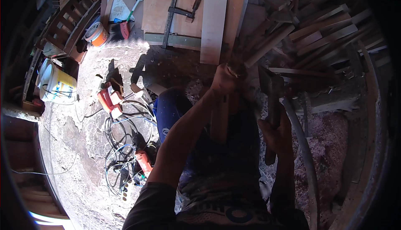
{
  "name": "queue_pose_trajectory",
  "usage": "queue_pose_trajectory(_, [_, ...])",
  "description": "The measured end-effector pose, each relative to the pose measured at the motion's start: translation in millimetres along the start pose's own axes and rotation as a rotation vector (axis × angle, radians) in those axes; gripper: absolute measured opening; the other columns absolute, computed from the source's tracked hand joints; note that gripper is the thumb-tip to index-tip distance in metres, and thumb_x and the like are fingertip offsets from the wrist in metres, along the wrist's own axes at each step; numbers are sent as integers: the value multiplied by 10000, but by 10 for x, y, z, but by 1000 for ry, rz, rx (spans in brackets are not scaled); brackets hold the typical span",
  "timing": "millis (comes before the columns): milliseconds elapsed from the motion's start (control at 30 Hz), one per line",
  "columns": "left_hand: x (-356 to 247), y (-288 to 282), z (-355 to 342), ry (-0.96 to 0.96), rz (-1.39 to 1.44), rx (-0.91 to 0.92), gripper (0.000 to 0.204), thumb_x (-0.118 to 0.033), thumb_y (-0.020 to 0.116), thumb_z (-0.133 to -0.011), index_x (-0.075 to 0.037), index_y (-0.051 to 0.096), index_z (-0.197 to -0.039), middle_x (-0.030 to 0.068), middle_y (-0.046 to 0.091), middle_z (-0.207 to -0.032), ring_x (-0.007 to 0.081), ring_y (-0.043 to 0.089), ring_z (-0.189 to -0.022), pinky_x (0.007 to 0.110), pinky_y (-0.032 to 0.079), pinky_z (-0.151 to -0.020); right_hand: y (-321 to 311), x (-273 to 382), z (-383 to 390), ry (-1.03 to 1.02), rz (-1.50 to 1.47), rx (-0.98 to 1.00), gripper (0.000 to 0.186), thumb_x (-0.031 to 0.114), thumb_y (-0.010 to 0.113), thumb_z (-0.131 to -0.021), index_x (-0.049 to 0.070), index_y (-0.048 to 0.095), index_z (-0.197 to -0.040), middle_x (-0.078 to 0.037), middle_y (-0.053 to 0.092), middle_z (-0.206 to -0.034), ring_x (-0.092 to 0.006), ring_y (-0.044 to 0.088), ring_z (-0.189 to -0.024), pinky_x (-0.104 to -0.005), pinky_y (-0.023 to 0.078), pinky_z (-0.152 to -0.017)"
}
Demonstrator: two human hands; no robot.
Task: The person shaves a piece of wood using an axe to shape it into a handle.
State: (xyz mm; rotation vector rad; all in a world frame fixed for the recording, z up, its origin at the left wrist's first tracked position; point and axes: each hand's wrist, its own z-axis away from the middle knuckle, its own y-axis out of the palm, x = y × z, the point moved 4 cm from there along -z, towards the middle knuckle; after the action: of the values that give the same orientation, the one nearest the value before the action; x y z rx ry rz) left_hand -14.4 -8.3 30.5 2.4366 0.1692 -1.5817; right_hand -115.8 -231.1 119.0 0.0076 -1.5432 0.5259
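My left hand [222, 81] is closed around the upper end of an upright wooden piece [220, 123] between my legs, in the middle of the view. To its right, my right hand [275, 131] grips the dark handle of a hatchet-like tool [268, 81], whose broad head is raised beside the wood, apart from it. The tool is in shadow, so its exact kind is unclear. My dark blue trousers [169, 106] are under my arms.
Red power tools [109, 99] [143, 162] and tangled cables [115, 131] lie on the floor at left, near white buckets [58, 85] and an orange bucket [97, 37]. Ahead are boards [214, 21] and a clamp [188, 12]. Scrap wood [317, 37] is piled at right.
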Motion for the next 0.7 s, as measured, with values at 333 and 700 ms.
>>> queue_pose_trajectory(333, [66, -70, -89, -33, -305, -286, 54, -73, 699, -820, -20, 688, -827, -38, 655, -763, 53, 576, -695, 253, 471, -601, 56, -255, 172, 110, -13, 24, 609, 75, 705, -851, 26, 466, -1409, -7, 531, -916, -73, 501, -736, -258, 456, -662])
queue_pose_trajectory(700, [157, -342, -64, -57, -153, -347, 50, -66, 706, -823, -28, 692, -852, -29, 664, -791, 56, 589, -718, 252, 479, -622, -60, -418, 268, 151, -42, 2, 597, 155, 747, -849, 32, 476, -1367, 10, 531, -872, -76, 512, -737, -262, 457, -656])
